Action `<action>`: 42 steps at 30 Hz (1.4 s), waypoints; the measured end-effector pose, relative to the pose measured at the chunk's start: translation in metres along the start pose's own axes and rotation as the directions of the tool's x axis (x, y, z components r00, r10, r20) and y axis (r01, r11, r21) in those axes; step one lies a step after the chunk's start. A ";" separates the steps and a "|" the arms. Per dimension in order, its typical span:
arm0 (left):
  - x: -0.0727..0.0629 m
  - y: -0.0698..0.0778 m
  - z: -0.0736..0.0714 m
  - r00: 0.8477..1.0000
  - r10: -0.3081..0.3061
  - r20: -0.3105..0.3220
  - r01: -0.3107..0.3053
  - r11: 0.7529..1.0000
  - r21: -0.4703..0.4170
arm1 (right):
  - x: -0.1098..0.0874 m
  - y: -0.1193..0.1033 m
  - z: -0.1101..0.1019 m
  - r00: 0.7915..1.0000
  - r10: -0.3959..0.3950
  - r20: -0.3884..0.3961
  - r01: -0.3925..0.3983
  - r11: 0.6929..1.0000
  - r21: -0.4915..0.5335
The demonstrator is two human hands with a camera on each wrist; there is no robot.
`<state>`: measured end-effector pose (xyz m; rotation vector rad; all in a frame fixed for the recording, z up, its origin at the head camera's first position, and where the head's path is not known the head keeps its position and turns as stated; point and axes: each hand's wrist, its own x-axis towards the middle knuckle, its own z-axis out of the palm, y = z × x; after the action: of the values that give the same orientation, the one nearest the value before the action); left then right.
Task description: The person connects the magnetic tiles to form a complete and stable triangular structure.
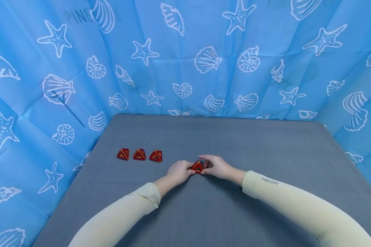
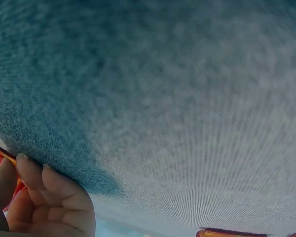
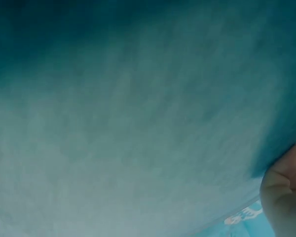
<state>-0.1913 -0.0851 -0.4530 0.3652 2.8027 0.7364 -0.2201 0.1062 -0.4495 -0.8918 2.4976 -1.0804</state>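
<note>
Near the middle of the table in the head view is a red triangular piece (image 1: 197, 167) with yellowish edge lines and a dark centre. My left hand (image 1: 180, 171) pinches its left side; the left wrist view shows that thumb and fingers (image 2: 64, 197) on its orange-lined edge. From the other side, my right hand (image 1: 217, 167) holds the right corner, thumb low against it and the index finger arched above. Only part of the right hand (image 3: 286, 190) enters the right wrist view, where the piece is out of sight.
Three similar red triangular pieces, a left one (image 1: 123, 154), a middle one (image 1: 139, 154) and a right one (image 1: 156, 155), lie in a row to the left on the grey cloth-covered table (image 1: 250, 137). A blue shell-patterned curtain (image 1: 179, 68) hangs behind the table and along its sides.
</note>
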 end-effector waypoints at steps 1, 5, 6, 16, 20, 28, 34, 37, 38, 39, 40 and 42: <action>0.000 0.000 0.000 1.000 0.000 0.001 0.000 1.000 0.002 | 0.001 0.001 -0.001 1.000 -0.008 0.024 0.009 1.000 -0.017; 0.000 -0.003 0.000 1.000 0.010 -0.010 -0.010 1.000 0.020 | 0.005 0.005 -0.004 0.995 -0.011 0.103 0.020 0.996 -0.086; -0.001 -0.003 0.000 1.000 0.011 -0.014 -0.011 1.000 0.024 | 0.006 0.006 -0.004 0.994 -0.012 0.112 0.023 0.995 -0.096; -0.004 -0.012 -0.002 0.999 0.014 -0.038 -0.015 0.999 -0.033 | 0.008 -0.001 -0.001 0.997 -0.038 0.074 0.047 0.990 -0.133; -0.007 -0.015 -0.005 0.998 -0.004 -0.057 -0.002 0.995 -0.100 | 0.011 -0.006 0.003 0.998 -0.039 0.055 0.046 0.990 -0.135; -0.011 -0.025 -0.012 0.994 -0.066 -0.085 0.052 0.986 -0.158 | 0.026 -0.019 0.012 0.999 0.004 0.040 0.000 0.995 -0.098; -0.012 -0.035 -0.018 0.982 -0.144 -0.124 0.125 0.980 -0.152 | 0.042 -0.023 0.018 0.999 0.024 0.020 -0.024 0.999 -0.043; -0.013 -0.039 -0.021 0.971 -0.190 -0.143 0.164 0.971 -0.174 | 0.050 -0.026 0.022 0.999 0.045 0.017 -0.045 0.999 -0.004; -0.013 -0.040 -0.022 0.969 -0.200 -0.147 0.172 0.968 -0.182 | 0.053 -0.027 0.023 0.999 0.051 0.016 -0.051 0.999 0.004; -0.014 -0.041 -0.023 0.966 -0.209 -0.152 0.179 0.965 -0.190 | 0.056 -0.029 0.024 0.998 0.060 0.016 -0.060 0.998 0.011; -0.015 -0.042 -0.023 0.963 -0.222 -0.153 0.190 0.961 -0.199 | 0.058 -0.030 0.025 0.997 0.068 0.019 -0.069 0.997 0.019; -0.017 -0.043 -0.025 0.956 -0.250 -0.153 0.215 0.953 -0.214 | 0.064 -0.032 0.026 0.998 0.064 0.028 -0.065 0.998 0.019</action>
<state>-0.1895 -0.1373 -0.4513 -0.0718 2.8328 1.0206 -0.2432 0.0338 -0.4444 -0.8092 2.4709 -1.0637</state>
